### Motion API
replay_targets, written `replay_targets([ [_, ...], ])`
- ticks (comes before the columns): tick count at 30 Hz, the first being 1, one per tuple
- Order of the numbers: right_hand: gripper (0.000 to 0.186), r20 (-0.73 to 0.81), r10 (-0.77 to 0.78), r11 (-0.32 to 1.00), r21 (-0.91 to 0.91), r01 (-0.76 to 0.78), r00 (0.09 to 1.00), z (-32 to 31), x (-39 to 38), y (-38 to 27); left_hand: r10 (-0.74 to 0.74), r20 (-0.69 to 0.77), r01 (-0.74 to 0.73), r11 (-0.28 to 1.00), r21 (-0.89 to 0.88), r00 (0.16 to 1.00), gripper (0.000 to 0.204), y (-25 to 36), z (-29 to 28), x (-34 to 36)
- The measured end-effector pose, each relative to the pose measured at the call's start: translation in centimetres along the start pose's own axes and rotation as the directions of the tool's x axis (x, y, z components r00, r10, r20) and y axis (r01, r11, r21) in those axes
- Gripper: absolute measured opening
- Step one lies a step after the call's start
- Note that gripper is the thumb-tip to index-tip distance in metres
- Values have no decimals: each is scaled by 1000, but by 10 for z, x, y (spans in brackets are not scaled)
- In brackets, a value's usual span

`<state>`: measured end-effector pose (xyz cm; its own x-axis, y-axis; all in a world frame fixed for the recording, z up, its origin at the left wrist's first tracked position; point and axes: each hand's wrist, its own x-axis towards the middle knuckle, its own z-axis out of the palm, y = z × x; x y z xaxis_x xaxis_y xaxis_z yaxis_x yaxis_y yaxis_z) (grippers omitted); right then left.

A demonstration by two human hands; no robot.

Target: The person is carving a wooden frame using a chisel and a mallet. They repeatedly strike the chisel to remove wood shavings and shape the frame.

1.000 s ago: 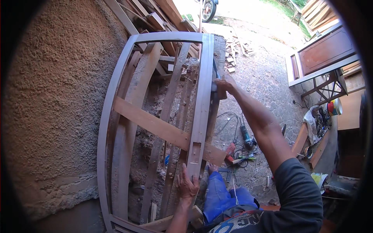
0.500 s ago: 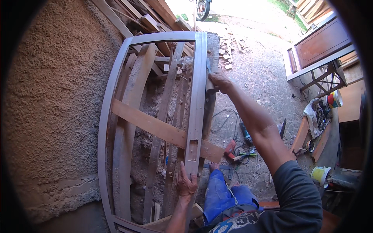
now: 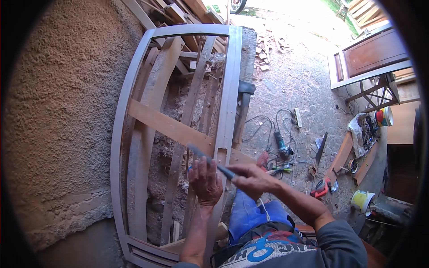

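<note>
Open-air woodworking yard. Sawdust heap [image 3: 62,116] at 9 o'clock, stacked planks [image 3: 187,13] at 12, corded power tools [image 3: 281,149] on gravel ground at 3, unfinished wooden frame [image 3: 178,134] centre, offcuts [image 3: 266,49] at 1.

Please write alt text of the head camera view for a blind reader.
A person's right hand holds a thin metal tool against a grey wooden frame, with the left hand beside it. Sawdust heap on the left, power tools on the right.
</note>
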<state>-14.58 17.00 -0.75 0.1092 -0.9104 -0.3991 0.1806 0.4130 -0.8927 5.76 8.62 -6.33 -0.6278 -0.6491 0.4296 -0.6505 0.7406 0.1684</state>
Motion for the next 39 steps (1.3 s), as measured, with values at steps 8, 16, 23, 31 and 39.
replay_targets([
  [8, 38, -514, -110, 991, -120, 55, 851, -40, 47, 45, -87, 365, 132, 986, -100, 927, 20, -37, -21, -3],
  [16, 72, -700, 75, 979, -84, -185, 711, -112, 150, 67, -206, 247, 225, 973, -49, 947, 53, -11, 25, -59],
  [23, 66, -861, -59, 854, -305, -421, 506, -138, 190, 71, -227, 270, 241, 970, -21, 936, 64, -12, 46, -76],
  [31, 36, -750, 74, 996, 22, -86, 658, -153, 79, 51, -255, 257, 298, 944, -143, 932, 67, -15, 54, -76],
  [39, 52, -609, -21, 870, 380, 314, 793, -75, -156, 93, -263, 326, 348, 907, -238, 908, 73, -22, 50, -75],
])
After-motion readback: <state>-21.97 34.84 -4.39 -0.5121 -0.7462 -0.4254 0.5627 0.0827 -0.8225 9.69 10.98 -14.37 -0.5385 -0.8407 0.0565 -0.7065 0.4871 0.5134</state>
